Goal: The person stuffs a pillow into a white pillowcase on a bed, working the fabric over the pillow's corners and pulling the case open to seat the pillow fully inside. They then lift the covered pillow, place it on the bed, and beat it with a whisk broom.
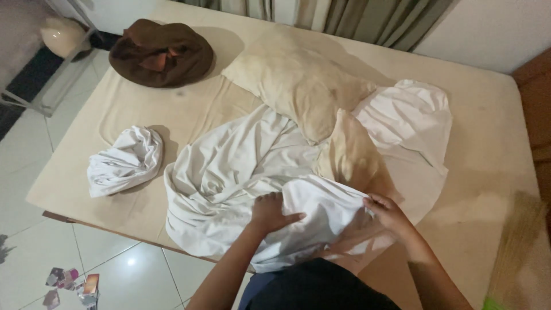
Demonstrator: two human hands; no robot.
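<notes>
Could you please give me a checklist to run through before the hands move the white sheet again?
1. Left hand on the sheet: ok, pressed flat on it.
2. Right hand gripping the sheet edge: ok, fingers pinch a fold.
3. Sheet free of the pillows: not ok, one pillow lies on it and another is partly wrapped in it.
4. Bundled white cloth clear of the sheet: ok, apart at the left.
5. Brown cushion out of the way: ok, at the far corner.
6. Sheet right side up: cannot tell.

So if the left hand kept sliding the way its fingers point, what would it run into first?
Probably more of the white sheet under the left hand. Past that lies the tan pillow tucked in it, though the depth is hard to judge.
</notes>
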